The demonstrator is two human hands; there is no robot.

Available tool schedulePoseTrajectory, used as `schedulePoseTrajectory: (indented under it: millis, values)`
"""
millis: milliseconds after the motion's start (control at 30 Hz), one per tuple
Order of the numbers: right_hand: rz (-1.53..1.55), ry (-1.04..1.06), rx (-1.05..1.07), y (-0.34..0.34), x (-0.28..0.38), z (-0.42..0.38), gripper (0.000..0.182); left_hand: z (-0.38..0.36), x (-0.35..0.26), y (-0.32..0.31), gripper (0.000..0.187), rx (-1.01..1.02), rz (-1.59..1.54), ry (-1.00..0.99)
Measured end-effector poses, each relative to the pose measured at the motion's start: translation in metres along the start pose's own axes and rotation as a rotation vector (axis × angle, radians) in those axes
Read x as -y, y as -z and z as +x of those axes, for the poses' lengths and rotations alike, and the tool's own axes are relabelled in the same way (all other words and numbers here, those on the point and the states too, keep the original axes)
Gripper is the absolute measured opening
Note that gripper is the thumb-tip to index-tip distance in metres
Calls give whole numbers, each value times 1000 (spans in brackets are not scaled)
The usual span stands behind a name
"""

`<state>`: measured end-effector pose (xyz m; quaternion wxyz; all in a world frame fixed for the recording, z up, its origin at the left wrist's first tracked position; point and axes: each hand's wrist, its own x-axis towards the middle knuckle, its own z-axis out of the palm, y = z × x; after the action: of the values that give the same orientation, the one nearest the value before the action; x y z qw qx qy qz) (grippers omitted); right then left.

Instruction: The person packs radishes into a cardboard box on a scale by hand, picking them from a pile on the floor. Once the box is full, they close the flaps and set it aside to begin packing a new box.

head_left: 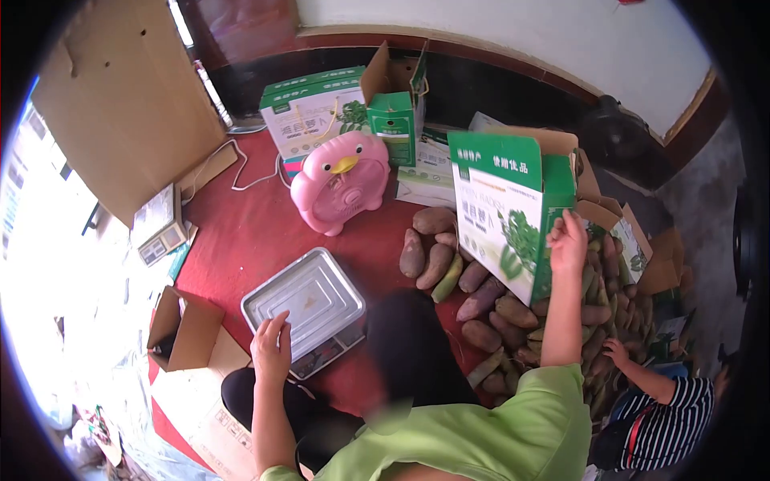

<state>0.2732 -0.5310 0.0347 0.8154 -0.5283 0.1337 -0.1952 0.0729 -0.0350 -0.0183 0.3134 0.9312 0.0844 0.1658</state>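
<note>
My right hand (pixel 568 243) is at the green side panel of a tall white-and-green printed carton (pixel 491 208), its fingers curled against the panel. The carton leans slightly, with its top flaps raised, over a heap of purple-skinned and greenish radishes (pixel 513 311). My left hand (pixel 273 349) hovers at the lower left edge of a digital scale with a metal tray (pixel 309 301). Its fingers are loosely bent and apart, with nothing in them. The tray carries no goods.
A pink penguin-shaped fan (pixel 343 183) stands before more printed cartons (pixel 309 120) by the wall. At left are an open brown box (pixel 186 329) and a second scale (pixel 159 224). A person in a striped shirt (pixel 670 421) reaches toward the radish heap at right.
</note>
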Motion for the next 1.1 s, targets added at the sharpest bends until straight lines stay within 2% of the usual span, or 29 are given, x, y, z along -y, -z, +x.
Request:
schedulePoseTrajectory:
  millis: [233, 500, 533, 600, 667, 733, 933, 1000, 1067, 1100]
  values:
    - [-278, -62, 170, -14, 53, -61, 13, -9, 1, 15, 23, -51, -32, -20]
    - [-272, -73, 509, -83, 79, -111, 17, -15, 9, 25, 30, -198, -99, -18]
    - [-235, -88, 559, -95, 77, -113, 18, -16, 12, 28, 37, -196, -102, 16]
    - [-162, -131, 666, -117, 68, -114, 20, -15, 15, 32, 47, -317, -56, -43]
    - [-139, -191, 741, -144, 54, -120, 21, -18, 19, 37, 66, -390, -24, 40]
    - [-93, -250, 865, -168, 32, -122, 20, -19, 23, 44, 75, -486, 17, 40]
    - [48, -500, 1142, -238, -37, -137, 22, -28, 29, 75, 90, -699, 267, 2]
    - [95, -584, 1215, -251, -68, -134, 23, -35, 37, 85, 85, -753, 298, -25]
    - [178, -761, 1387, -257, -103, -131, 25, -47, 48, 98, 68, -783, 384, 35]
    - [178, -775, 1378, -260, -118, -134, 25, -45, 39, 102, 40, -829, 371, -31]
